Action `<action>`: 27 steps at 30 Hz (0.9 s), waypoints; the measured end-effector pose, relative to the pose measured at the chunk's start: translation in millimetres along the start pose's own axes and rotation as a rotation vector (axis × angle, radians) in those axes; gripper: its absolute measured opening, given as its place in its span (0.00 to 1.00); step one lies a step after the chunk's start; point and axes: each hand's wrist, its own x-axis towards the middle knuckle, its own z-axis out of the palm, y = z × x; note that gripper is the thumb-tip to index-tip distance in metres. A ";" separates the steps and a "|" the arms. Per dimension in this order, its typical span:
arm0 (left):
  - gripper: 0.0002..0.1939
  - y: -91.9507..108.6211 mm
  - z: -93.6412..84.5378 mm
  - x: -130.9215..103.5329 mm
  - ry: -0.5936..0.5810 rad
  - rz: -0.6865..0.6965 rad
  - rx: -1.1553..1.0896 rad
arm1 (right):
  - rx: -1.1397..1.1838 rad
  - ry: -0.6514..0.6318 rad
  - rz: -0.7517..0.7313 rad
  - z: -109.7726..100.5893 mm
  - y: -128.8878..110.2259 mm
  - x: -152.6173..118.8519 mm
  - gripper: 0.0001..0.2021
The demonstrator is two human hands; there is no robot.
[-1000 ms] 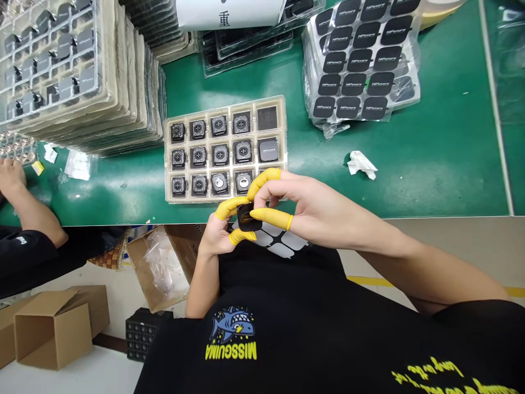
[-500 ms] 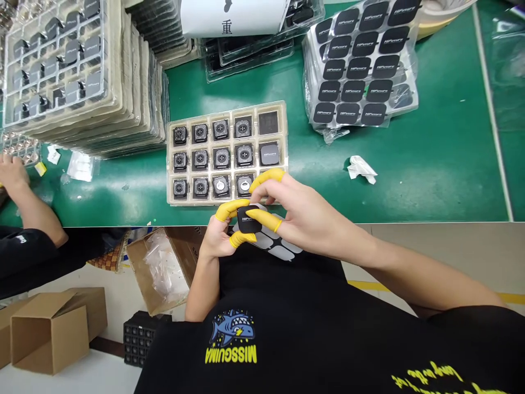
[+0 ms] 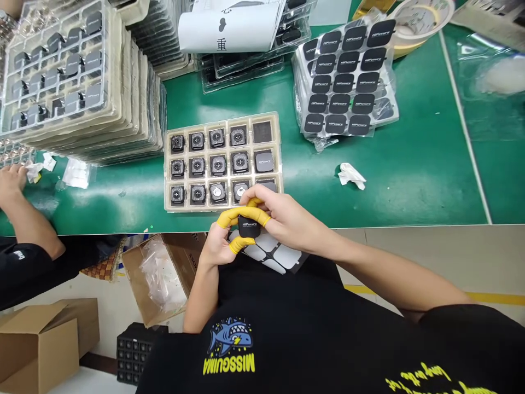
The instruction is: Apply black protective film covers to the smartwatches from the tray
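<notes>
A black square smartwatch [image 3: 249, 226] with a "HiFuture" label on its face is held just off the table's near edge. My left hand [image 3: 219, 239], in yellow finger cots, is closed on it from the left with thumb and forefinger. The fingers of my right hand [image 3: 281, 216], also in yellow cots, press at its top edge. Right behind my hands lies a beige tray [image 3: 167, 180] with smartwatches in its compartments, most showing their sensor backs. One labelled smartwatch [image 3: 263, 161] sits in the right column. Under my hands, on my lap, is a sheet of pale rounded-square stickers [image 3: 284, 255].
Tall stacked trays [image 3: 135, 104] stand at the left. Black HiFuture sticker sheets [image 3: 342, 82] lie back right, near a tape roll [image 3: 426, 19]. Crumpled paper [image 3: 351, 175] is on the green table [image 3: 410, 186]. A co-worker's hand [image 3: 12, 178] is at far left; open cartons [image 3: 49, 339] are below.
My right thumb has shifted from across the smartwatch's face to its upper edge, so the label shows more fully. The whole view has shifted slightly.
</notes>
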 end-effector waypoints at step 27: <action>0.30 44.2 -9.6 -24.3 0.374 0.076 0.016 | -0.774 0.441 -0.126 -102.8 62.9 139.4 0.17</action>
